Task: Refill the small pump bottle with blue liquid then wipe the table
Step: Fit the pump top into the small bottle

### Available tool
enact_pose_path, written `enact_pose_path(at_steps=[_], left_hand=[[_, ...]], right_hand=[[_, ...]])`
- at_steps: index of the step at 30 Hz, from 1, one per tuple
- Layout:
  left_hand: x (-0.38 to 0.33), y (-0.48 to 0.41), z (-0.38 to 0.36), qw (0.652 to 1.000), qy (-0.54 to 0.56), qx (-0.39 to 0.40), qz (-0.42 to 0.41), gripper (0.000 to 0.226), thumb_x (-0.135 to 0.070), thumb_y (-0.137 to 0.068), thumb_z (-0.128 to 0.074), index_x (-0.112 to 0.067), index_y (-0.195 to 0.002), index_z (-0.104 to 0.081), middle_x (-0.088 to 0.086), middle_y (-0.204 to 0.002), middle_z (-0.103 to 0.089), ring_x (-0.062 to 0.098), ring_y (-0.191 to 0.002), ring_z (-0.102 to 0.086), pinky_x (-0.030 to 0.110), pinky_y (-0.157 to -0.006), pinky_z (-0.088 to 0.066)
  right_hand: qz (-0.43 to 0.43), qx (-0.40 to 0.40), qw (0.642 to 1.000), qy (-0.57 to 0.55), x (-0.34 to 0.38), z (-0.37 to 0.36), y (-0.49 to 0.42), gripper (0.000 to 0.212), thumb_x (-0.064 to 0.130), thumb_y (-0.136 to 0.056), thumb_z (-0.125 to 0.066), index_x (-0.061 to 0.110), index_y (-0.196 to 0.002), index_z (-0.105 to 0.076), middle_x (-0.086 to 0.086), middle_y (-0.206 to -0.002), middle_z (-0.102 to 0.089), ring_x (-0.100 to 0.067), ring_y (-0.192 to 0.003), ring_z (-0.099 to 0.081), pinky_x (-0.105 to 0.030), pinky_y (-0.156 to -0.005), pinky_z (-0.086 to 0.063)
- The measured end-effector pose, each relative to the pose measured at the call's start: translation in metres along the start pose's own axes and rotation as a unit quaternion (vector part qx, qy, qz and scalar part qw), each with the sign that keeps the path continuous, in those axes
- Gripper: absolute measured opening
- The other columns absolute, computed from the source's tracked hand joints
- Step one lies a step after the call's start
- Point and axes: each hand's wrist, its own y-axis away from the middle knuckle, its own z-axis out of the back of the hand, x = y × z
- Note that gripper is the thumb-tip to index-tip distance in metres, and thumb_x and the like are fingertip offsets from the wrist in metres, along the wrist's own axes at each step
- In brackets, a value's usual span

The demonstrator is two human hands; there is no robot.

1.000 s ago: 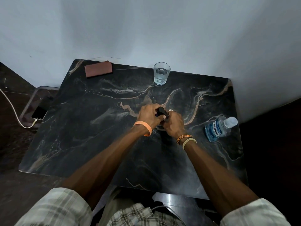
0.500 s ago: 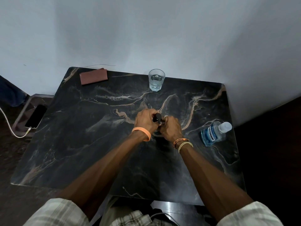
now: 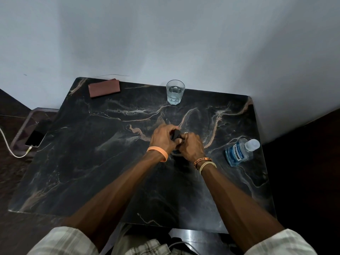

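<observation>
At the middle of the dark marble table point(image 3: 92, 172), both my hands close around the small pump bottle point(image 3: 177, 133). Only its black top shows between them; the body is hidden. My left hand point(image 3: 162, 138) grips the black pump top from the left. My right hand point(image 3: 191, 146) holds the lower part from the right. A bottle of blue liquid point(image 3: 239, 152) with a clear cap stands near the table's right edge, apart from both hands. A folded reddish-brown cloth point(image 3: 104, 87) lies at the far left corner.
A glass of water point(image 3: 175, 92) stands at the table's back edge against the white wall. On a low stand left of the table, a phone point(image 3: 35, 138) lies with a white cable plugged in. Dark floor surrounds the table.
My hands have stayed together on the pump bottle, with only small shifts of the fingers on its top. The camera has tilted a little, so the table sits lower in view.
</observation>
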Motion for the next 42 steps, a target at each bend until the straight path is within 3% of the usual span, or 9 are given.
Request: enact_pose_path(at_steps=[18,22,26,29,32,35,39,42], left_hand=[[-0.003,-0.008,0.003,0.998,-0.052,0.023,-0.009,0.027,-0.019,-0.069,-0.083,-0.025,-0.091,-0.069,-0.003,-0.091,-0.063,0.02,-0.09,-0.062,0.034,-0.081,-0.054],[-0.005,-0.009,0.002,0.999,-0.048,0.021,-0.003,0.037,-0.023,-0.064,-0.086,-0.029,-0.095,-0.066,-0.004,-0.094,-0.056,0.018,-0.088,-0.057,0.028,-0.076,-0.047],[-0.003,-0.012,0.003,0.998,-0.06,0.027,-0.005,0.031,-0.018,-0.066,-0.084,-0.029,-0.09,-0.067,-0.006,-0.085,-0.054,0.022,-0.089,-0.062,0.026,-0.07,-0.043],[-0.002,-0.012,0.001,0.998,-0.051,0.031,-0.004,0.045,-0.02,-0.065,-0.085,-0.03,-0.104,-0.065,-0.002,-0.1,-0.061,0.02,-0.094,-0.061,0.028,-0.077,-0.047],[0.0,-0.011,0.002,0.999,-0.036,0.016,0.01,0.054,-0.029,-0.064,-0.087,-0.027,-0.111,-0.06,-0.003,-0.106,-0.059,0.015,-0.092,-0.053,0.025,-0.078,-0.04],[-0.001,-0.012,0.003,1.0,-0.026,0.015,0.003,0.053,-0.017,-0.068,-0.085,-0.025,-0.113,-0.06,-0.001,-0.103,-0.066,0.021,-0.098,-0.063,0.025,-0.077,-0.042],[-0.004,-0.01,-0.001,1.0,0.002,0.016,0.015,0.078,-0.018,-0.067,-0.084,-0.024,-0.134,-0.046,0.002,-0.116,-0.059,0.018,-0.105,-0.054,0.029,-0.09,-0.043],[-0.002,-0.011,-0.003,1.0,0.006,0.01,0.02,0.079,-0.015,-0.066,-0.086,-0.022,-0.134,-0.045,0.005,-0.117,-0.062,0.024,-0.111,-0.057,0.038,-0.097,-0.046]], right_hand=[[0.003,-0.008,1.0,-0.016,-0.001,-0.003,0.0,0.008,0.02,-0.082,-0.073,0.013,-0.085,-0.074,-0.008,-0.077,-0.071,-0.027,-0.073,-0.067,-0.044,-0.069,-0.058],[0.008,-0.011,1.0,-0.013,-0.002,-0.003,0.0,0.007,0.017,-0.081,-0.073,0.014,-0.087,-0.075,-0.007,-0.076,-0.072,-0.025,-0.072,-0.067,-0.044,-0.069,-0.058],[0.007,-0.008,1.0,-0.016,-0.002,-0.004,0.0,0.007,0.02,-0.084,-0.072,0.014,-0.088,-0.074,-0.005,-0.076,-0.071,-0.023,-0.072,-0.067,-0.042,-0.071,-0.058],[0.003,-0.009,1.0,-0.013,-0.001,-0.003,0.0,0.011,0.019,-0.083,-0.074,0.016,-0.093,-0.076,-0.005,-0.081,-0.073,-0.023,-0.077,-0.068,-0.041,-0.073,-0.058],[0.002,-0.007,1.0,-0.009,-0.001,-0.003,0.0,0.005,0.019,-0.082,-0.071,0.015,-0.084,-0.074,-0.006,-0.076,-0.072,-0.025,-0.074,-0.067,-0.044,-0.071,-0.057],[0.003,-0.005,1.0,-0.012,-0.001,-0.003,0.001,0.005,0.019,-0.083,-0.071,0.015,-0.083,-0.073,-0.006,-0.076,-0.071,-0.026,-0.073,-0.067,-0.045,-0.07,-0.057],[0.01,-0.003,1.0,-0.008,-0.001,-0.003,0.001,0.004,0.016,-0.083,-0.069,0.016,-0.083,-0.073,-0.005,-0.076,-0.072,-0.025,-0.075,-0.069,-0.043,-0.07,-0.057],[-0.002,0.001,1.0,-0.011,-0.002,-0.003,0.0,0.006,0.02,-0.084,-0.07,0.015,-0.083,-0.072,-0.005,-0.077,-0.072,-0.025,-0.075,-0.068,-0.043,-0.07,-0.057]])
